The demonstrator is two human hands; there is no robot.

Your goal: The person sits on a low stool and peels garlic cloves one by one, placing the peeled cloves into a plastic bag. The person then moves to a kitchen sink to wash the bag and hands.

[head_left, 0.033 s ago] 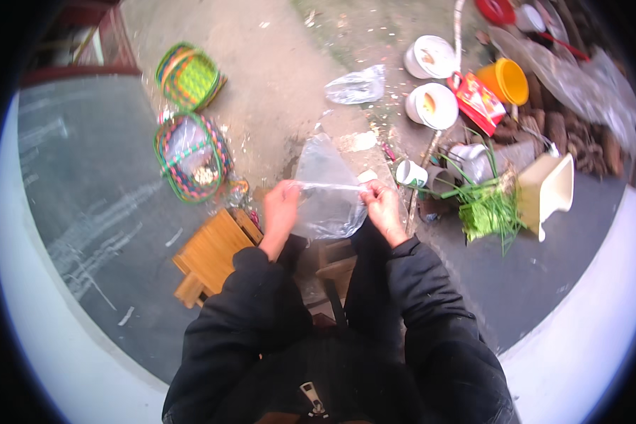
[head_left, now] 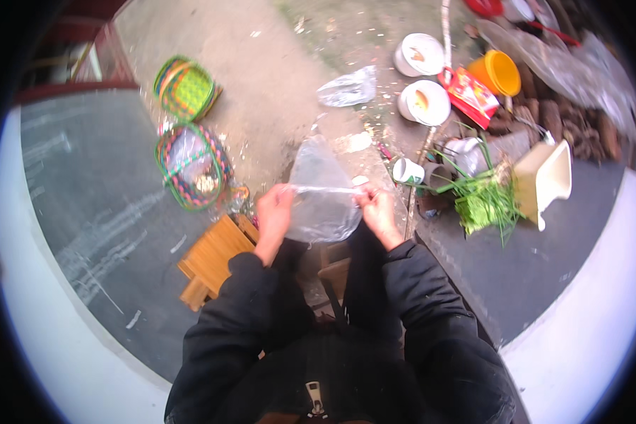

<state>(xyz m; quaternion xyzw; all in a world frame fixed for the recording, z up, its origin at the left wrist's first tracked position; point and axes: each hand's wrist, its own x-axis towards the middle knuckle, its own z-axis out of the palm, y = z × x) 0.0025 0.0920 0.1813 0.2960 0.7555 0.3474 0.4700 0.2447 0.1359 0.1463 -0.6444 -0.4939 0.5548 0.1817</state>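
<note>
A clear plastic bag (head_left: 323,212) is stretched between my two hands, above my lap. A whitish, gathered edge or band runs straight across it from hand to hand. My left hand (head_left: 274,212) is closed on the left end of that edge, its fingertips pinched together. At the right end, my right hand (head_left: 379,212) pinches the edge between thumb and fingers. The bag's upper part rises to a point beyond the edge, and its lower part hangs toward my knees. Whether anything is inside, I cannot tell; it looks see-through and flat.
Left: two woven baskets (head_left: 185,90), one holding plastic and pale pieces, and a small wooden stool (head_left: 218,256). Ahead lies another plastic bag (head_left: 348,86). Right: white buckets (head_left: 424,103), a yellow bucket (head_left: 499,73), a red packet (head_left: 471,97), green vegetables (head_left: 482,205), a cream stool (head_left: 544,177) and stacked logs (head_left: 579,134).
The whole view has shifted slightly. Both hands still hold the plastic bag stretched in much the same way.
</note>
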